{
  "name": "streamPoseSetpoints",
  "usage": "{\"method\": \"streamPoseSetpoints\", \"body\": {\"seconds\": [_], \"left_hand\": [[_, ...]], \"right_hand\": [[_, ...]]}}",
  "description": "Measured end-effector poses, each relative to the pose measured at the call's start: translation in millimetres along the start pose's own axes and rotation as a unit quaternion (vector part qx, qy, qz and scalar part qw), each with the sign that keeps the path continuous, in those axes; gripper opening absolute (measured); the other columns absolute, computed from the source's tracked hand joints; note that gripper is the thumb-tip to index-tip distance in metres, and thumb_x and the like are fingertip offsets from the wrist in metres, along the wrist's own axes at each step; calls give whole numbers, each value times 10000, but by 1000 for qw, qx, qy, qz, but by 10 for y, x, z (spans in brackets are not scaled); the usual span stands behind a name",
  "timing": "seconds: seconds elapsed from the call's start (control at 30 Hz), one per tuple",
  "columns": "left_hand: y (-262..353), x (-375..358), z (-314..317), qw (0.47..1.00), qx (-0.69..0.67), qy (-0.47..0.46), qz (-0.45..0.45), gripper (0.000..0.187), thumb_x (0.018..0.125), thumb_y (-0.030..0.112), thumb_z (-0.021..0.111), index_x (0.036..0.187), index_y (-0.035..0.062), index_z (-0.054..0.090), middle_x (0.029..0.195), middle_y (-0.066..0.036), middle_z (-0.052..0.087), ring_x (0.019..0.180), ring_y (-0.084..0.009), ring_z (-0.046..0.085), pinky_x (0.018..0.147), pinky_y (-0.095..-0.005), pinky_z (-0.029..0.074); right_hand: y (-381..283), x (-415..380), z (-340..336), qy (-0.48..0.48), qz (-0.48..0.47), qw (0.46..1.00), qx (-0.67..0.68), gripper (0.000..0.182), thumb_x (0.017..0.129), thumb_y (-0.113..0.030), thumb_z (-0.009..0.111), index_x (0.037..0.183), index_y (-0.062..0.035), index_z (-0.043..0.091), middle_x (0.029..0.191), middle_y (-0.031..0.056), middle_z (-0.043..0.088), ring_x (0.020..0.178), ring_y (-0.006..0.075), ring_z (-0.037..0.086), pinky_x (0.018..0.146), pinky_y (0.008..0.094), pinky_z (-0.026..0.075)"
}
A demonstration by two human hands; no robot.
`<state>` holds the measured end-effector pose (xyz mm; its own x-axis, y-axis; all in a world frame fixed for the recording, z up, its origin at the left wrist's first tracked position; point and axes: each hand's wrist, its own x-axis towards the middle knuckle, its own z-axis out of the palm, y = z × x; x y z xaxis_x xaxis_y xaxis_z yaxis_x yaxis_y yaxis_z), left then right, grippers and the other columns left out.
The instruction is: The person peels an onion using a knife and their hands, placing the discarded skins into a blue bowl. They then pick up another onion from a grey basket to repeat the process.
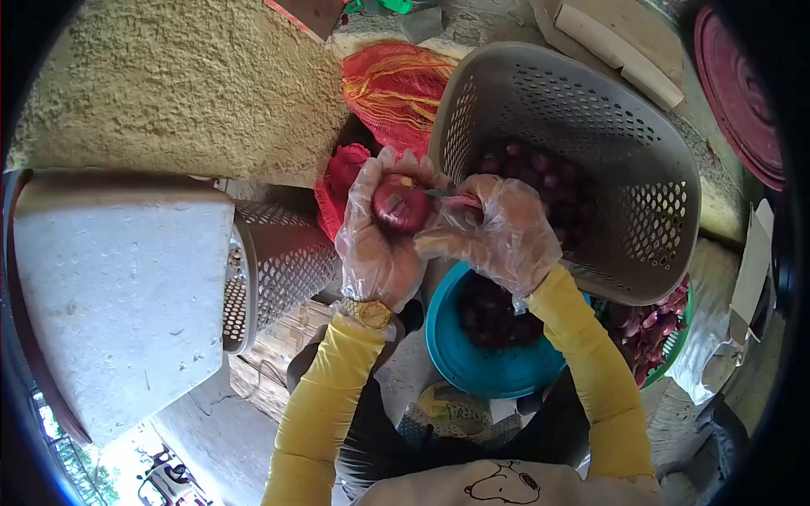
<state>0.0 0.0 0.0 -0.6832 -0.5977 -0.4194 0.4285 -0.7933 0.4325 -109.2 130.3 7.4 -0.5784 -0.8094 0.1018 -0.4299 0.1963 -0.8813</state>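
Note:
My left hand [375, 244], in a clear plastic glove, holds a red onion [402, 203] in its palm. My right hand [498, 232], also gloved, grips a small knife [451, 197] whose blade touches the onion's right side. Both hands hover over a blue bowl [456, 358] with dark onion peel inside. Behind them a grey perforated basket [641, 152] tilts toward me with several red onions [540, 169] in it.
A red mesh sack [392, 84] lies behind the hands. A white foam box [118, 287] and a second grey basket [278, 261] stand at left. A green basket with peels [662, 337] sits at right, a rough wall [186, 84] behind.

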Motion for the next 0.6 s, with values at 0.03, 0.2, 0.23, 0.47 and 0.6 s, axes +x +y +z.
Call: {"method": "streamPoseSetpoints", "body": {"seconds": [0.03, 0.2, 0.23, 0.47, 0.6], "left_hand": [[-4, -3, 0, 999, -4, -24, -24, 457, 960, 358, 693, 1281, 49, 590, 1198, -116, 635, 1151, -299, 597, 1024, -497, 504], [100, -80, -45, 984, -89, -79, -131, 384, 993, 319, 594, 1269, 52, 607, 1185, -123, 645, 1098, -284, 617, 973, -467, 521], [108, -96, -34, 991, -55, -50, -114, 374, 994, 317, 579, 1257, 54, 608, 1179, -118, 646, 1092, -278, 619, 963, -460, 523], [95, -103, -155, 998, 4, -28, -51, 345, 1012, 333, 545, 1212, 57, 597, 1133, -100, 641, 1080, -259, 627, 934, -418, 539], [51, -99, -123, 996, 75, -30, 41, 367, 1027, 342, 532, 1234, 42, 580, 1141, -99, 636, 1073, -253, 629, 935, -408, 542]], "right_hand": [[-12, 0, 17, 12, -8, 1000, 24, 597, 712, -531, 894, 931, -5, 715, 750, 163, 677, 636, 250, 631, 615, 369, 497], [-88, -7, 94, 66, -14, 995, 70, 538, 742, -464, 883, 911, 13, 700, 733, 163, 673, 628, 272, 637, 612, 363, 496], [-87, -3, 48, 43, -11, 998, 52, 508, 780, -435, 862, 996, 1, 715, 760, 163, 689, 660, 275, 666, 640, 359, 520], [-164, -86, 94, 30, -20, 998, -49, 513, 816, -466, 820, 1073, -33, 723, 814, 170, 708, 750, 358, 699, 690, 418, 548], [-77, -88, 186, 23, -43, 995, -92, 540, 784, -508, 822, 1057, -57, 706, 827, 174, 698, 799, 401, 680, 725, 460, 542]]}}
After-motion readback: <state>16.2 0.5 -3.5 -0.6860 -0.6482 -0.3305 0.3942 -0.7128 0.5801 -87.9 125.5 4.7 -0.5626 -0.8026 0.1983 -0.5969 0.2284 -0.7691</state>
